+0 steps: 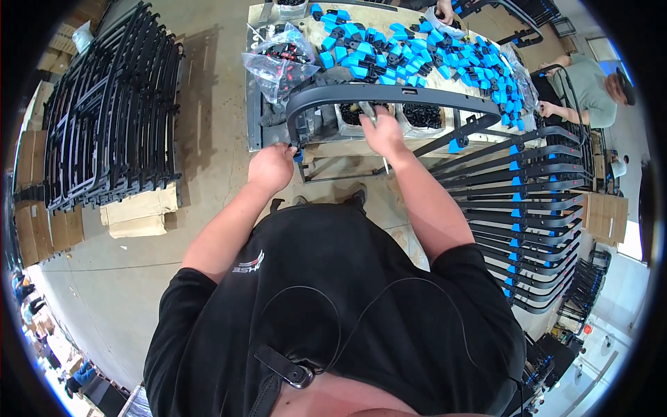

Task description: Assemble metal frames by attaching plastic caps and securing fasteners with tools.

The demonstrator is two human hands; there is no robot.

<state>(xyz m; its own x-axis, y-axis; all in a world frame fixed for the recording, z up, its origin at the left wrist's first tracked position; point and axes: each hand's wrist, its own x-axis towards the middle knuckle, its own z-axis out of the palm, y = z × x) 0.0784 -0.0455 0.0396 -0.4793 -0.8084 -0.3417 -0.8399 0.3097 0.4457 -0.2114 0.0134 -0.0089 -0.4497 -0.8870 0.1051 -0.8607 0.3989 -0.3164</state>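
Observation:
A black curved metal frame (389, 92) lies across the near edge of the workbench, its bend toward the far side. At its near left end, my left hand (272, 169) is closed with the fingertips pinching the tube, right beside a small blue piece (299, 154). My right hand (383, 133) is closed round a slim, silvery hand tool (368, 113); its exact kind is unclear. That hand is over the front of a white bin (347, 128) of small black parts. Another bin (422, 117) of dark fasteners stands to its right.
Many blue-and-black plastic pieces (389, 52) cover the workbench. A clear bag (281, 62) of parts lies at its left. Black frames (111, 111) stand stacked at left; more curved frames (535, 208) with blue pieces are racked at right. A co-worker (587, 90) stands far right; another person's hand (445, 10) shows at the far edge.

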